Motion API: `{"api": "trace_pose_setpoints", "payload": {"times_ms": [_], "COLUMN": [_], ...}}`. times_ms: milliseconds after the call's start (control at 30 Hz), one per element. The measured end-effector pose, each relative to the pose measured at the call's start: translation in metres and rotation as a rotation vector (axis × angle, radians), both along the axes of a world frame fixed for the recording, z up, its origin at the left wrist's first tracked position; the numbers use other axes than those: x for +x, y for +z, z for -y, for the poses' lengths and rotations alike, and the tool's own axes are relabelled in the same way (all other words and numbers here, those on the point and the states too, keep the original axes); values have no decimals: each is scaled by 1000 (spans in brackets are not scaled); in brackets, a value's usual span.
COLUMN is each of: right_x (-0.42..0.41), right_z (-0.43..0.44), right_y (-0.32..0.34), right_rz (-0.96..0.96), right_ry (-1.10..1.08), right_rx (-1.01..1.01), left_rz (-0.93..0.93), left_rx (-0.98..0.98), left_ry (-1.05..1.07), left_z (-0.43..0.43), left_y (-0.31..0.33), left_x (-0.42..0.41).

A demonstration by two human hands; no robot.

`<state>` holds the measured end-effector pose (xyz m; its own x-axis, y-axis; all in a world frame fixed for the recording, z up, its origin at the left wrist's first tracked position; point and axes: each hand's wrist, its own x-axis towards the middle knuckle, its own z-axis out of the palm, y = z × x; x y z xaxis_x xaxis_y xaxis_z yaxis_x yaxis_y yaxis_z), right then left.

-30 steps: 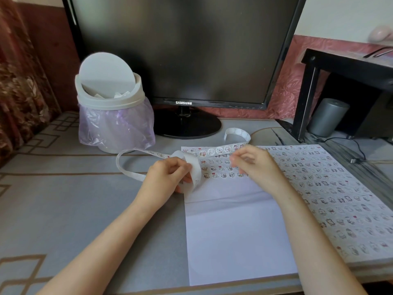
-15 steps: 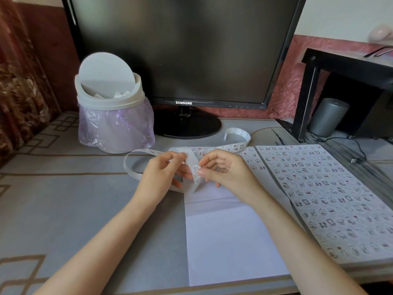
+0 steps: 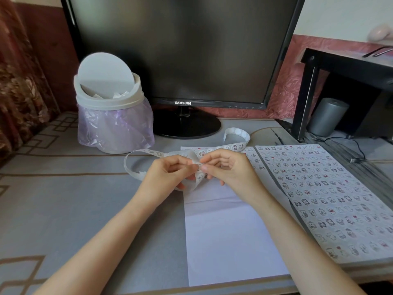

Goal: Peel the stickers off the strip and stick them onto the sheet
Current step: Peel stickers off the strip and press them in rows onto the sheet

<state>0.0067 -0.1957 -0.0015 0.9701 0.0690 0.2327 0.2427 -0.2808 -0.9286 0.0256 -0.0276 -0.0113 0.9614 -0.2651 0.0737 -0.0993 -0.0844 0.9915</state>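
A long white sticker strip (image 3: 136, 171) curls across the desk, with a looped tail at the left and a curled end (image 3: 236, 135) near the monitor stand. My left hand (image 3: 168, 177) grips the strip where it bends over the top of the white sheet (image 3: 229, 241). My right hand (image 3: 227, 169) meets it there, thumb and forefinger pinching at a sticker on the strip. The sheet's upper rows carry small round stickers, partly hidden by my hands. Its lower part is blank.
A finished sheet full of stickers (image 3: 331, 196) lies to the right. A white swing-lid bin (image 3: 110, 111) with a purple bag stands at the back left, a black monitor (image 3: 180, 60) behind. A black shelf (image 3: 340, 64) and a grey speaker (image 3: 327, 116) are at the far right.
My right hand left the sheet's sticker rows and came left to the strip in my left hand. The strip's left loop has drawn in and shifted right.
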Motion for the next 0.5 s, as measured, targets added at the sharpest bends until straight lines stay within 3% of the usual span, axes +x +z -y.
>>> {"api": "trace_pose_setpoints", "payload": {"times_ms": [500], "right_x": [-2], "right_z": [-2], "right_y": [2], "right_rz": [50], "right_ry": [21], "right_rx": [-27], "left_rz": [6], "left_rx": [21], "left_ry": [-27], "left_z": [1], "left_y": [0], "left_x": [-1]}}
